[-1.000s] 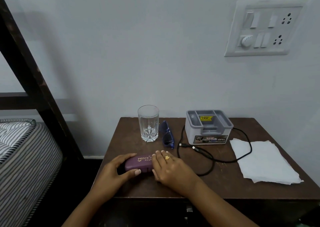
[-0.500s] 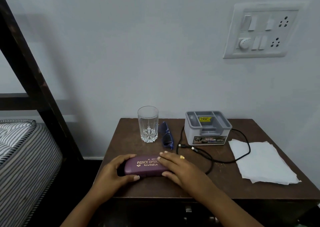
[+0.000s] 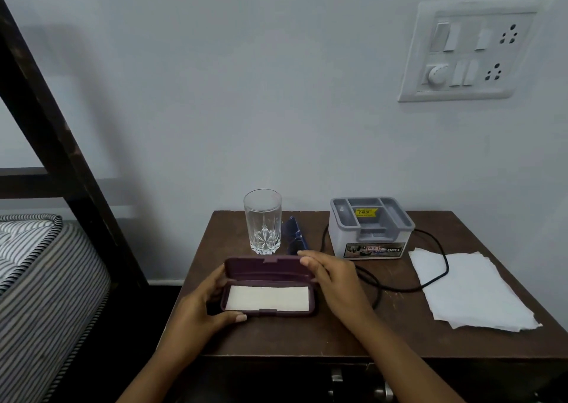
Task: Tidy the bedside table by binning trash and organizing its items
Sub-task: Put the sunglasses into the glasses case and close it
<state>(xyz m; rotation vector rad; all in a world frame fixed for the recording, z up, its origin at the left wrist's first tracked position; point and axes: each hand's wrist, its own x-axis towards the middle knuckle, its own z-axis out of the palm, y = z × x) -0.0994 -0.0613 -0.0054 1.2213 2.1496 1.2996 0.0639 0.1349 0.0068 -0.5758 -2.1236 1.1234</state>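
Note:
A purple glasses case (image 3: 268, 289) lies open at the front left of the brown bedside table (image 3: 384, 326), a white cloth lining its base. My left hand (image 3: 203, 307) grips the case's left end. My right hand (image 3: 332, 276) holds the raised lid at its right end. Behind the case stand a clear glass (image 3: 263, 221) and folded blue glasses (image 3: 295, 233). A grey organizer box (image 3: 370, 227) sits at the back, with a black cable (image 3: 430, 276) looping around it. A crumpled white paper (image 3: 470, 292) lies on the right.
A bed with a striped mattress (image 3: 40, 286) and a dark wooden frame (image 3: 61, 144) stands to the left. A switchboard (image 3: 470, 52) is on the wall above the table. Drawer hardware (image 3: 381, 390) shows below the table's front edge.
The case was shut with its printed lid down; now its lid is swung up and the white lining shows. My right hand has moved from the lid's top to its right end.

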